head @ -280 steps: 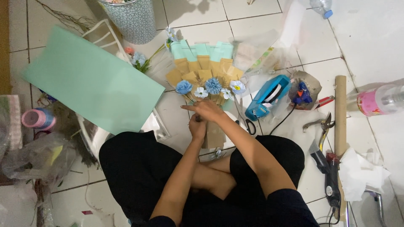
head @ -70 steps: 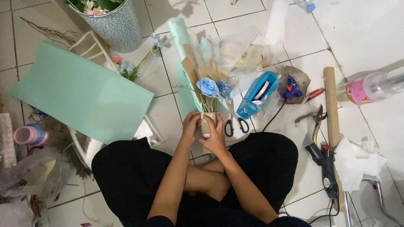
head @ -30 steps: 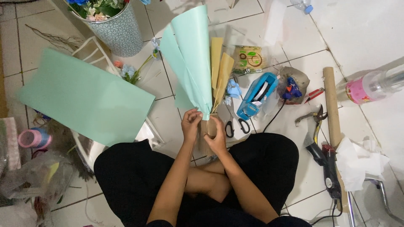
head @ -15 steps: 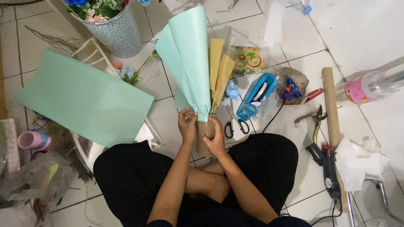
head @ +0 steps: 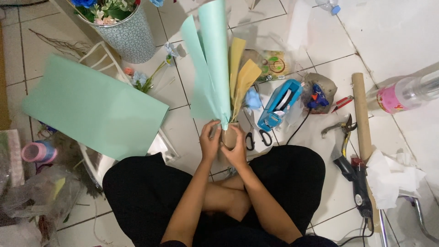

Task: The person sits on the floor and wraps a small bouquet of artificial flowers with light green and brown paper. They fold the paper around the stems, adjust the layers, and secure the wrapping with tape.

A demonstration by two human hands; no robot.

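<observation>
Head cam, looking down at a seated person, legs crossed, on white tile floor [head: 402, 27].

Both hands at centre frame, closed round the neck of a paper-wrapped bouquet [head: 219, 68]. Left hand [head: 209, 142] curled on the left side of the neck, fingers wrapped, thumb side toward the brown kraft base [head: 229, 136]. Right hand [head: 238, 153] cupped on the right/lower side, pinching the same base. No gap seen between the hands and the wrap; both grips closed on it.

Bouquet stands roughly upright, leaning to 12 o'clock from the hands. Mint paper fans out above, tan paper layers at approx 1 o'clock, one blue paper flower [head: 253, 98] peeking out to the right.

Handling (judgement): light, top-heavy. Paper stiff enough to hold a cone but creases and dents easily; smooth surface, may slip. Best hold = the gathered neck, where the layers bunch and are firmest. Avoid squeezing the flared top.

Surroundings: scissors [head: 257, 138] just beside the right hand at 2 o'clock. Blue tape dispenser [head: 279, 104] further out, same direction. Large mint sheet [head: 91, 107] at 9–10 o'clock. Patterned flower bucket [head: 125, 34] at 11 o'clock. Glue gun [head: 356, 180] and cardboard tube [head: 363, 123] at 3 o'clock, well apart.
</observation>
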